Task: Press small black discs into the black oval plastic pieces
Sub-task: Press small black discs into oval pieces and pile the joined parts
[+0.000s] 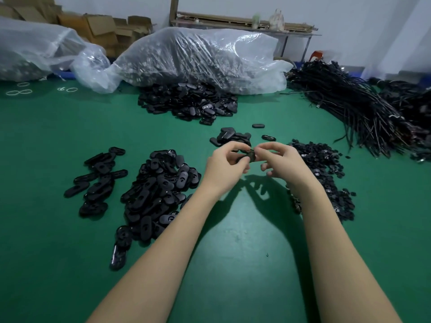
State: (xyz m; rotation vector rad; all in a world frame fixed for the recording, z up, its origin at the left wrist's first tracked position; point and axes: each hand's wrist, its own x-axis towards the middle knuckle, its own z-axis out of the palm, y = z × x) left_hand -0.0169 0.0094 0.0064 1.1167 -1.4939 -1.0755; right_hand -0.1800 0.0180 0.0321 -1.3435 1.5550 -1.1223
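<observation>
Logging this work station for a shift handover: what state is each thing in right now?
left hand: grips the oval piece.
right hand: fingertips pinch at the piece's end.
oval piece: held above the table.
disc pile: loose, right of the hands.
oval pile: loose, left of the hands.
plastic bag: open, ovals spilling out.

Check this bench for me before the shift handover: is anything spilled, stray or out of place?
Mostly orderly heaps. Oval pieces spill from the open clear bag onto the green mat. Two single ovals lie apart from the piles, and loose rubber bands are scattered at the far left. Nothing looks damaged.
</observation>
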